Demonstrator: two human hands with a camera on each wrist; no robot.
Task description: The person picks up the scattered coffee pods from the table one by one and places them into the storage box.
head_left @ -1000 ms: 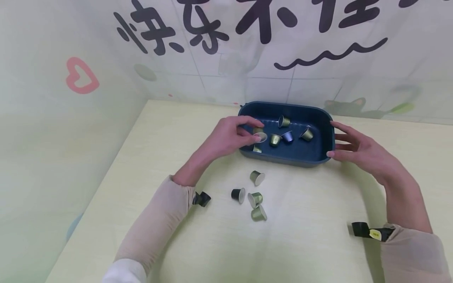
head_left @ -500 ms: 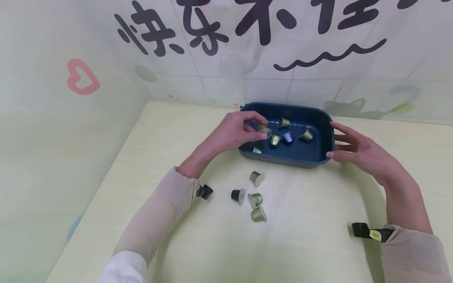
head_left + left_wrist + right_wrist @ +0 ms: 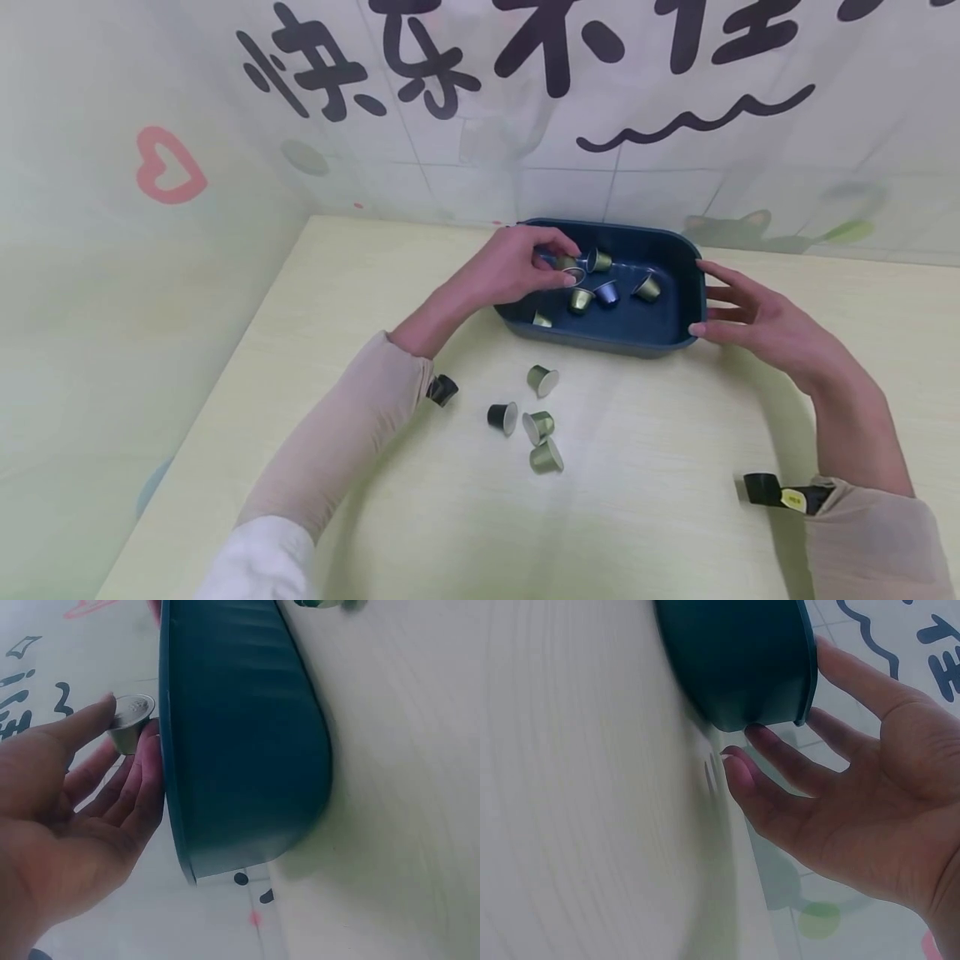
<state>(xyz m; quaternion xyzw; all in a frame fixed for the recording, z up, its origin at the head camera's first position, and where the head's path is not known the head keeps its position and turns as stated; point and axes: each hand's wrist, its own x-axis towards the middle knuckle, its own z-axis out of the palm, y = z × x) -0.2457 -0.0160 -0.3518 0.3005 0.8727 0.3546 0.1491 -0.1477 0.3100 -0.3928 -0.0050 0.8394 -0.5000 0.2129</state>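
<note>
Tub (image 3: 622, 325) and capsules (image 3: 647, 287) share a pale desk (image 3: 660, 500) set against a printed wall (image 3: 540, 187), the tub toward the back with a long side facing the person. From where I stand it looks like moulded plastic, stiff-walled and probably light enough to skid if nudged, so a steadying touch on an end or the rim should suit it. That is roughly what the right hand (image 3: 757, 308) gives: its fingers are spread about the tub's right end, touching it without curling round it. Over the tub's left part, the left hand (image 3: 510, 271) has thumb and fingers drawn together in a pinch on one olive-green capsule (image 3: 131, 720). Five more lie inside the tub, tipped various ways, four greenish and one blue-violet capsule (image 3: 607, 292); another four lie on the desk just in front, three green and one black capsule (image 3: 497, 417). They should weigh next to nothing, with thin sides that I'd guess dent under a hard squeeze and shiny, tapered walls that could slide from damp fingertips. Best hold, to my eye, is a light pinch at the flared rim or just beneath it, where the lip would check a slip; pressing on the pale round face seems unwise, since I can't tell whether it is foil or an opening.
</note>
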